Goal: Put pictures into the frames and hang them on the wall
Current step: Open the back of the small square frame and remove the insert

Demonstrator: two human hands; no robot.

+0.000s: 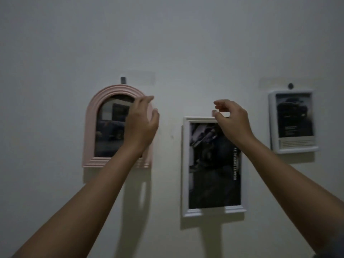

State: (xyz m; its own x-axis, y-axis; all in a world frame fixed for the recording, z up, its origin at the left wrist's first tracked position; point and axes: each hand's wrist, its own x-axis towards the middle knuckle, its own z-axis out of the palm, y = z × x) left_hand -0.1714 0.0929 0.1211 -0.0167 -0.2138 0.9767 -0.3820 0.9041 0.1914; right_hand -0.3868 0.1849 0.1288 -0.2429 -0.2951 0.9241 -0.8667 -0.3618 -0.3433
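Note:
Three framed pictures hang on a pale wall. A pink arched frame (89, 127) hangs at the left from a dark hook (123, 80). My left hand (141, 121) is raised in front of its right side, fingers relaxed and holding nothing. A white rectangular frame (185, 164) with a dark picture hangs in the middle. My right hand (232, 120) hovers at its top edge, fingers loosely curled around nothing. A small white frame (294, 146) hangs at the right from a round dark hook (290, 86).
Strips of clear tape (147, 77) sit on the wall (167, 43) behind the hooks. The room is dim and the frames cast shadows below them.

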